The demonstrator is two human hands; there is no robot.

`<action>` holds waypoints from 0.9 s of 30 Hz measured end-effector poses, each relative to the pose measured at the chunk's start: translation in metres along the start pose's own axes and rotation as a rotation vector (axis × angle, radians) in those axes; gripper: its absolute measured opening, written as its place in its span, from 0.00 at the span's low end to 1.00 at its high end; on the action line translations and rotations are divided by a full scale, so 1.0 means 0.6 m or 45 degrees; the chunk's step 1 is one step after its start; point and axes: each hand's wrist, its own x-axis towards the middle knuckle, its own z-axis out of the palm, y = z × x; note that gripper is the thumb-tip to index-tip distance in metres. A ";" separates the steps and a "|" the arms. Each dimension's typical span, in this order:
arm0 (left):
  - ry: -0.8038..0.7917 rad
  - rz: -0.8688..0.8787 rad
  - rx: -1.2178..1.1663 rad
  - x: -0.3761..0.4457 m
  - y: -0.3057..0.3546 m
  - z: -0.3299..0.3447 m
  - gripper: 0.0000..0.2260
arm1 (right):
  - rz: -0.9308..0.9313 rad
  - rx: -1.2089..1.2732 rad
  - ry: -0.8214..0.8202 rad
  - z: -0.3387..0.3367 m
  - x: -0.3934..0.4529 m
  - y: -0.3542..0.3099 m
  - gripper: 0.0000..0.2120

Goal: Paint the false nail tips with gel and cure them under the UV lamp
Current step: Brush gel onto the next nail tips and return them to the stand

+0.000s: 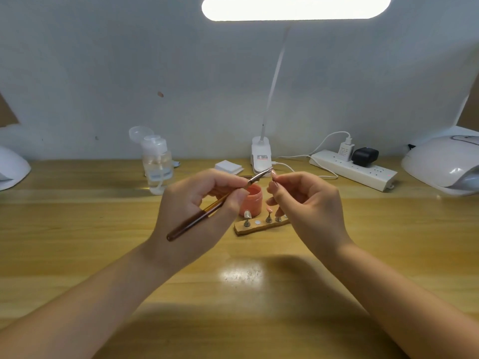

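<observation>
My left hand [199,203] grips a brown-handled gel brush [197,218], its metal ferrule and tip pointing up to the right. My right hand [308,203] pinches a small nail tip on its stand [274,174] between thumb and forefinger, level with the brush tip, which touches or nearly touches it. Below, a wooden holder strip [259,228] carries several metal stands, one with a clear nail tip [247,215] and one with a pink tip [269,211]. A pink gel pot [252,196] sits behind the strip, partly hidden by my left hand. A white UV lamp [445,167] stands at the far right.
A clear pump bottle [156,161] with its lid flipped open stands at the back left. White pads [228,167], a clip desk lamp base [261,156] and a power strip [355,169] with plugs line the back. Another white device [11,167] shows at the left edge.
</observation>
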 end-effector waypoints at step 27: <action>-0.092 0.265 0.083 -0.007 -0.008 0.007 0.07 | -0.043 -0.019 -0.011 -0.004 0.005 -0.003 0.04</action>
